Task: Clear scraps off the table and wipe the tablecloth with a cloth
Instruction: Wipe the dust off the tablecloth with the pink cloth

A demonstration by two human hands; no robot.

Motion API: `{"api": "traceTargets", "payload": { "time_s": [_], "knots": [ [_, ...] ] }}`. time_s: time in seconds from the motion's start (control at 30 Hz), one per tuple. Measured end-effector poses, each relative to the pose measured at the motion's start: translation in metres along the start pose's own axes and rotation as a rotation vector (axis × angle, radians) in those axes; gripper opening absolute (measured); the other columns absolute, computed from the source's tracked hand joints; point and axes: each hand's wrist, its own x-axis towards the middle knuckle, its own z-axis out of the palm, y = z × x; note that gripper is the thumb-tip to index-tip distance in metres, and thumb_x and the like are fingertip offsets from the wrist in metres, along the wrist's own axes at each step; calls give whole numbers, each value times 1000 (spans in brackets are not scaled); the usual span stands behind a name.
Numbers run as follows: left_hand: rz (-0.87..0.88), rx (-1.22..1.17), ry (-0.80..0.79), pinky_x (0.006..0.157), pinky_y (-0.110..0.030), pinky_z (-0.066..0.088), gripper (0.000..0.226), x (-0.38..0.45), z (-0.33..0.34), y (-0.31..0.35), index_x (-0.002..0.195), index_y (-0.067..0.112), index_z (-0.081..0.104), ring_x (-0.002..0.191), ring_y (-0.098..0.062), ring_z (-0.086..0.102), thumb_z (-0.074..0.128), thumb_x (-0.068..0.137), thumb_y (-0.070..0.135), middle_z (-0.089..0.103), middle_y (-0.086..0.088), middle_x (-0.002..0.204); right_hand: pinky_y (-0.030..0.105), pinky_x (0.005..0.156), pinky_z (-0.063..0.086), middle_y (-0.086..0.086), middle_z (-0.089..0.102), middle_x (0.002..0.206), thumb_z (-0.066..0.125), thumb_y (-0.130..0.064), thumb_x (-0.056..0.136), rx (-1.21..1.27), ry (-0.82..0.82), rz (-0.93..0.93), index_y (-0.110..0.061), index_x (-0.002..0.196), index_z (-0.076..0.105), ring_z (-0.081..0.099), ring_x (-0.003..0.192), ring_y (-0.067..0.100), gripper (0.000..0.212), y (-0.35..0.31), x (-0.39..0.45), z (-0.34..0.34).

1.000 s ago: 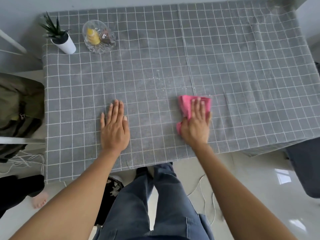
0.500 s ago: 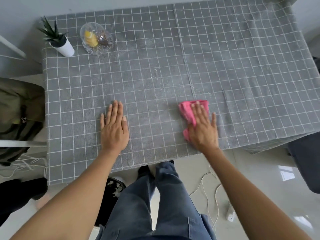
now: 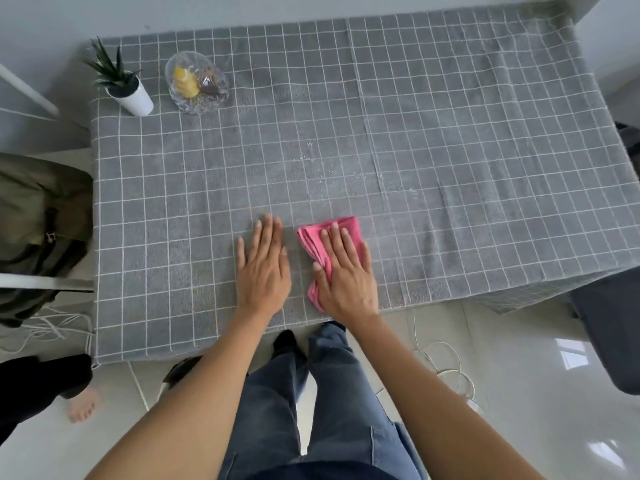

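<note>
A grey tablecloth (image 3: pixel 450 133) with a white grid covers the table. My right hand (image 3: pixel 346 271) presses flat with straight fingers on a folded pink cloth (image 3: pixel 311 237) near the front edge. Just left of it, my left hand (image 3: pixel 263 268) lies flat on the tablecloth, fingers straight, holding nothing. A thin scatter of small white crumbs (image 3: pixel 329 168) lies on the tablecloth beyond both hands, around the middle.
A small potted plant (image 3: pixel 128 88) and a glass bowl (image 3: pixel 195 84) with snacks stand at the far left corner. A bag-laden chair (image 3: pixel 38 230) is left of the table, cables (image 3: pixel 446 362) trail on the floor, and another person's bare foot (image 3: pixel 81 407) shows at lower left.
My right hand has slid the pink cloth leftward along the front edge until it is close beside my left hand. The left hand stays flat on the tablecloth.
</note>
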Motion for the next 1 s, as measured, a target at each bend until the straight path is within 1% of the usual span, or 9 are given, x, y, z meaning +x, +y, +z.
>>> {"api": "traceTargets", "payload": {
  "time_s": [0.1, 0.2, 0.27, 0.43, 0.53, 0.67, 0.77, 0.87, 1.0],
  "knots": [
    [6, 11, -12, 119, -44, -4, 56, -2, 0, -2, 152, 18, 8, 147, -14, -2, 7, 99, 35, 1, 2, 159, 39, 118, -9, -9, -1, 158, 21, -42, 100, -12, -2, -17, -25, 152, 6, -7, 145, 6, 57, 18, -1, -3],
    [2, 12, -12, 119, -45, -3, 56, -2, -2, -1, 152, 17, 6, 147, -14, -3, 4, 99, 35, 0, 2, 159, 46, 117, -9, -7, -11, 157, 27, -41, 98, -114, -17, 72, -25, 150, -7, -14, 144, 12, 64, 54, 2, -15],
    [0, 9, -10, 119, -46, -2, 56, -3, -2, 1, 152, 18, 5, 147, -14, -3, 3, 99, 35, 1, 2, 159, 47, 117, -11, -3, -15, 157, 19, -42, 97, -180, 3, 210, -24, 148, -15, -18, 143, 14, 65, 79, 5, -24],
    [-11, 20, -6, 119, -45, -3, 55, -4, -1, 0, 152, 18, 5, 147, -14, -2, 7, 100, 33, 1, 3, 160, 44, 115, -16, -5, -10, 158, 11, -44, 96, -2, 84, 392, -25, 149, -9, -15, 144, 12, 59, 72, 8, -30],
    [-17, 19, -4, 119, -45, -5, 55, -3, -1, 2, 152, 18, 4, 147, -13, -3, 6, 99, 33, 0, 3, 160, 45, 115, -17, -4, -15, 156, 11, -45, 98, -43, 27, 256, -26, 148, -14, -20, 143, 15, 59, 36, 0, -15],
    [-14, 5, -1, 119, -43, -6, 56, -3, -2, 2, 152, 19, 5, 147, -13, -2, 7, 99, 33, 1, 4, 159, 43, 116, -16, -9, -3, 159, 23, -41, 100, -50, 6, 39, -29, 152, 3, -14, 144, 9, 57, 25, -10, -4],
    [-14, -3, 0, 119, -45, -4, 55, -2, -2, 2, 152, 19, 4, 147, -13, -3, 8, 99, 33, 1, 4, 159, 48, 117, -9, -8, 3, 158, 20, -40, 97, -72, 57, 79, -25, 152, 10, -8, 145, 11, 57, 44, -6, -11],
    [-19, 4, -2, 119, -44, -5, 55, -3, -1, 2, 152, 19, 4, 147, -12, -4, 7, 99, 33, 0, 4, 160, 42, 115, -17, -10, -1, 157, 9, -45, 94, -35, 79, 239, -25, 152, 7, -12, 144, 9, 61, 34, -3, -10],
    [-18, 13, -2, 119, -45, -4, 55, -3, -1, 0, 152, 19, 3, 147, -12, -4, 8, 99, 33, 0, 3, 160, 39, 115, -19, -10, -2, 157, 12, -43, 96, -20, 39, 111, -25, 152, 7, -8, 146, 12, 59, 15, -8, -4]
  ]
}}
